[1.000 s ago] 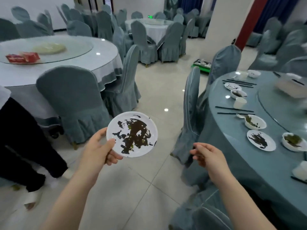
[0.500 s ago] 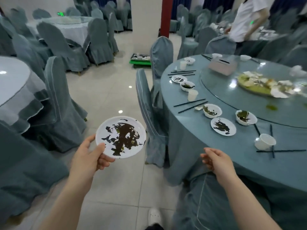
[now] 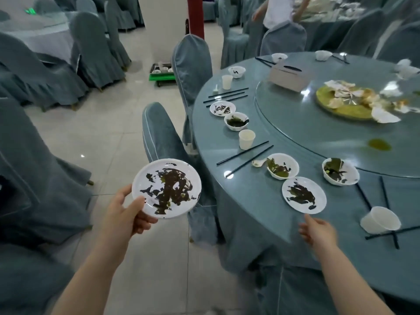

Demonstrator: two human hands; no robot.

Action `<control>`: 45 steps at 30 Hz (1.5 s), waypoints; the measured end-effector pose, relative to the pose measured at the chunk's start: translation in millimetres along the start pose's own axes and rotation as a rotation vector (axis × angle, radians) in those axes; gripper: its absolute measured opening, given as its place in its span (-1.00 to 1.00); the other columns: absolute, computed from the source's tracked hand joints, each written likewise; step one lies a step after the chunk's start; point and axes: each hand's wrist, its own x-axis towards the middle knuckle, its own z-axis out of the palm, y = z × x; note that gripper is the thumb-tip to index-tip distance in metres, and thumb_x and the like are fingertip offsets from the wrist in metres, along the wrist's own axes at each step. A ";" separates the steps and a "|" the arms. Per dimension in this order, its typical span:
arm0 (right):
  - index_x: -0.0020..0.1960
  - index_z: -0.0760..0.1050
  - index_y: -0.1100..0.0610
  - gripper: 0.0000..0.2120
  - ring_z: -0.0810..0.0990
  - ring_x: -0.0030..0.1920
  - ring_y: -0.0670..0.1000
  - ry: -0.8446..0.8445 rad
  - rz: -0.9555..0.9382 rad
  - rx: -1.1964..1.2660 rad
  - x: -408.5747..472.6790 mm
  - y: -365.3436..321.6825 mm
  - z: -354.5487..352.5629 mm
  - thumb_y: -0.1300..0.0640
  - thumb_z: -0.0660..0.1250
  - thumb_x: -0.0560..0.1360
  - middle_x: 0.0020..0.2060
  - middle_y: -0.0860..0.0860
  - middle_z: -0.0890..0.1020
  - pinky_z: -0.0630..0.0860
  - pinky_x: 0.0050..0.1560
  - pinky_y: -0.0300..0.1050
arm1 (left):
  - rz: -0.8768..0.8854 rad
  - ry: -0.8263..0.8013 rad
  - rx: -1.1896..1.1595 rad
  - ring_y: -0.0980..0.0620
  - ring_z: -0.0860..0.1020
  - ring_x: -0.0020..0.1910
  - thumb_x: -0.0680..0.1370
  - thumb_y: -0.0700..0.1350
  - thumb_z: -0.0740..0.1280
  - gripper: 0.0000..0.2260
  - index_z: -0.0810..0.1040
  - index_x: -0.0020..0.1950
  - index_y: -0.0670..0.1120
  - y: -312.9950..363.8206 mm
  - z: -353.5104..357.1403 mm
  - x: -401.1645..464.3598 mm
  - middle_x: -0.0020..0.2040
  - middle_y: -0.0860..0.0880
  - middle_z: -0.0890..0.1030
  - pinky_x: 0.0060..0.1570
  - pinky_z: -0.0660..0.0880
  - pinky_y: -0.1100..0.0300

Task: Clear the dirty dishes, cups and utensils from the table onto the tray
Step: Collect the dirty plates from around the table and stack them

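Observation:
My left hand [image 3: 127, 212] grips a white plate [image 3: 166, 188] smeared with dark sauce, held over the floor left of the round table [image 3: 250, 201]. My right hand [image 3: 318, 230] hovers at the table's near edge, fingers relaxed and empty, just below another dirty plate [image 3: 304, 194]. Beyond it stand dirty bowls [image 3: 282, 165] [image 3: 340, 171], a spoon [image 3: 259, 162], black chopsticks [image 3: 245, 155], and white cups [image 3: 246, 139] [image 3: 380, 220]. Farther along are a plate [image 3: 222, 108] and a bowl [image 3: 236, 121]. A green tray [image 3: 161, 76] with dishes sits on the floor far back.
Covered chairs [image 3: 163, 137] [image 3: 193, 62] stand against the table's left side. A glass turntable [image 3: 341, 133] carries a platter of scraps and a tissue box [image 3: 288, 76]. A person in white [image 3: 276, 12] stands at a far table. Open tiled floor lies to the left.
The view has swung right and moved closer to the table. My right hand has reached forward to the table's edge near the plate. The left hand still holds its plate.

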 end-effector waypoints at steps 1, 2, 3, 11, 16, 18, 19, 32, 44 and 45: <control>-0.07 0.49 0.28 -0.77 0.52 -0.37 0.07 0.022 0.013 -0.005 8.7 0.1 2.4 0.08 0.31 0.55 -0.26 0.18 0.60 0.46 -0.37 -0.11 | -0.009 -0.007 0.006 0.02 0.46 -0.55 0.59 -0.21 0.19 -0.74 0.47 0.23 0.03 0.0 4.8 7.0 -0.41 -0.21 0.61 -0.57 0.36 0.26; -0.10 0.50 0.31 -0.72 0.53 -0.38 0.08 0.036 0.031 -0.006 16.8 -0.4 5.5 0.06 0.32 0.55 -0.28 0.19 0.61 0.47 -0.37 -0.11 | -0.016 -0.015 0.008 0.02 0.46 -0.55 0.59 -0.21 0.19 -0.74 0.47 0.23 0.03 0.9 8.8 14.1 -0.41 -0.21 0.60 -0.58 0.36 0.28; -0.15 0.51 0.33 -0.68 0.54 -0.39 0.09 0.043 0.056 -0.001 24.4 -1.7 9.0 0.04 0.32 0.54 -0.31 0.19 0.61 0.48 -0.38 -0.10 | -0.019 -0.022 0.009 0.02 0.45 -0.56 0.59 -0.21 0.19 -0.73 0.47 0.23 0.04 1.4 11.9 21.1 -0.41 -0.23 0.60 -0.58 0.35 0.29; -0.24 0.49 0.30 -0.70 0.59 -0.48 0.06 0.152 0.217 0.016 53.3 -5.8 12.9 0.07 0.32 0.52 -0.36 0.15 0.66 0.43 -0.53 -0.20 | -0.056 -0.070 -0.026 0.04 0.45 -0.56 0.60 -0.20 0.22 -0.74 0.47 0.26 0.02 -6.7 23.4 56.4 -0.42 -0.23 0.59 -0.58 0.37 0.27; -0.25 0.48 0.29 -0.81 0.57 -0.50 0.08 0.178 0.282 0.036 43.7 -6.4 4.4 0.22 0.31 0.49 -0.38 0.14 0.63 0.39 -0.64 -0.30 | -0.069 -0.129 -0.033 0.03 0.45 -0.54 0.60 -0.19 0.21 -0.74 0.47 0.25 0.04 -15.8 32.9 77.3 -0.40 -0.22 0.60 -0.48 0.36 0.19; -0.22 0.49 0.29 -0.85 0.58 -0.55 0.06 0.186 0.301 0.063 35.8 -2.0 0.0 0.22 0.32 0.48 -0.35 0.15 0.63 0.42 -0.63 -0.29 | -0.074 -0.153 -0.028 0.01 0.45 -0.54 0.59 -0.18 0.22 -0.75 0.48 0.23 0.06 -18.0 35.3 85.8 -0.39 -0.24 0.61 -0.45 0.37 0.16; -0.20 0.48 0.29 -0.87 0.58 -0.58 0.05 0.197 0.308 0.094 30.5 0.7 -0.6 0.23 0.31 0.48 -0.34 0.16 0.62 0.43 -0.63 -0.28 | -0.077 -0.178 -0.021 0.00 0.45 -0.54 0.59 -0.17 0.22 -0.76 0.49 0.22 0.07 -17.6 34.2 90.8 -0.37 -0.26 0.61 -0.45 0.37 0.16; -0.04 0.52 0.32 -0.88 0.58 -0.39 0.04 0.107 0.055 0.107 -85.2 -63.9 70.6 0.31 0.27 0.46 -0.35 0.18 0.59 0.44 -0.50 -0.26 | 0.024 -0.299 -0.039 0.05 0.48 -0.55 0.62 -0.18 0.20 -0.73 0.40 0.29 0.06 33.8 -6.4 157.3 -0.38 -0.22 0.64 -0.54 0.39 0.26; -0.17 0.48 0.24 -0.91 0.51 -0.50 -0.04 -0.297 -0.303 -0.038 -213.4 -163.3 256.3 0.36 0.22 0.43 -0.49 0.06 0.57 0.35 -0.50 -0.23 | 0.112 -0.354 -0.016 0.02 0.52 -0.51 0.59 -0.14 0.22 -0.75 0.43 0.22 0.14 43.2 -95.5 201.0 -0.36 -0.22 0.65 -0.53 0.40 0.26; -0.18 0.47 0.22 -0.90 0.50 -0.49 -0.03 -0.323 -0.298 -0.044 -218.3 -165.6 270.9 0.35 0.21 0.43 -0.51 0.04 0.57 0.34 -0.51 -0.23 | 0.116 -0.353 -0.015 0.03 0.52 -0.51 0.59 -0.14 0.22 -0.75 0.44 0.20 0.16 44.6 -103.9 205.2 -0.36 -0.22 0.65 -0.52 0.41 0.25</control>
